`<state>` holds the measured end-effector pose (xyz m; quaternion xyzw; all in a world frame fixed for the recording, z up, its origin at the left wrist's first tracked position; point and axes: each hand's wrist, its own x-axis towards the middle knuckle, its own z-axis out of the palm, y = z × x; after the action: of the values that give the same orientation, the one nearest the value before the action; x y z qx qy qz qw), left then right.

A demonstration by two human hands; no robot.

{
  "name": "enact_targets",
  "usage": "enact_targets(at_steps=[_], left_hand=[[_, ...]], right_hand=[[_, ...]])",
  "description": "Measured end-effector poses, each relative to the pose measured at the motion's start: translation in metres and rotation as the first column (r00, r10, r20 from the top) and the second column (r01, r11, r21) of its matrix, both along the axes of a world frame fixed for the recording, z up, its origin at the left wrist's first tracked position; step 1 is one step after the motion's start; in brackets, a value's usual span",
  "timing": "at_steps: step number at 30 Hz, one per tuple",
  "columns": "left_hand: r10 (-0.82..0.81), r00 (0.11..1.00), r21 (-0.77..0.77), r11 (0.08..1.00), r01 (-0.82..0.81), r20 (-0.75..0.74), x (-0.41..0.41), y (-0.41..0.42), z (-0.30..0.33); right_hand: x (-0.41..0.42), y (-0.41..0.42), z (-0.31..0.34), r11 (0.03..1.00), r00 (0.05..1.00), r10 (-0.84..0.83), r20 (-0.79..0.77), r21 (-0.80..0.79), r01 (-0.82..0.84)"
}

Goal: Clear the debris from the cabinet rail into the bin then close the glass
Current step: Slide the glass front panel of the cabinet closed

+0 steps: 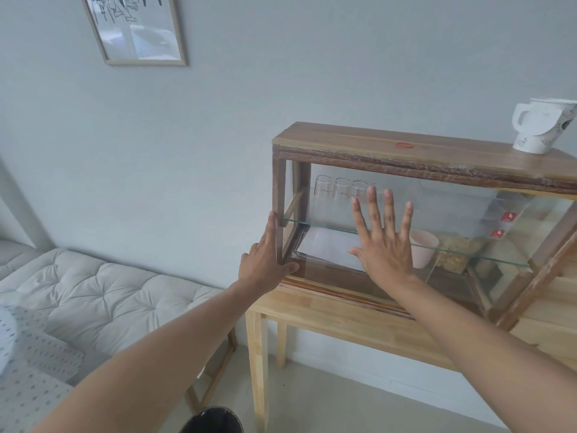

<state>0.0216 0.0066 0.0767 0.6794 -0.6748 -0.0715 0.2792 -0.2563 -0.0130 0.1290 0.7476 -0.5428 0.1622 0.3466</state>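
Note:
A wooden cabinet (368, 142) with a sliding glass front (443, 207) stands on a light wooden table (337, 314). My right hand (384, 245) lies flat on the glass pane, fingers spread, holding nothing. My left hand (265, 264) rests against the cabinet's left corner post, thumb on the lower rail (337, 282), fingers pointing up along the post. The black bin (212, 420) shows at the bottom edge, below my left forearm. No debris shows on the rail.
Inside the cabinet are three measuring glasses (340, 190), a pink bowl (423, 251) and a food container (456, 253). A white jug (537, 126) stands on top. A quilted daybed (93, 292) lies left; a framed picture (137, 26) hangs on the wall.

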Motion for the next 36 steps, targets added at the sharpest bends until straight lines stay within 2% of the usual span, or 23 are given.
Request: enact_targets(at_steps=[25,32,36], left_hand=[[-0.03,0.997,-0.01,1.0,0.029,-0.066,0.005,0.008,0.004],[-0.026,0.999,0.053,0.998,0.025,0.024,0.011,0.01,0.013],[-0.019,0.998,0.034,0.999,0.017,0.061,0.01,0.014,0.024]], right_hand=[[0.078,-0.029,-0.002,0.998,0.998,0.062,0.022,-0.007,-0.062],[0.077,-0.022,0.002,0.997,0.997,0.074,0.014,0.014,-0.074],[0.078,-0.007,0.014,0.996,0.998,0.062,-0.021,0.065,-0.06]])
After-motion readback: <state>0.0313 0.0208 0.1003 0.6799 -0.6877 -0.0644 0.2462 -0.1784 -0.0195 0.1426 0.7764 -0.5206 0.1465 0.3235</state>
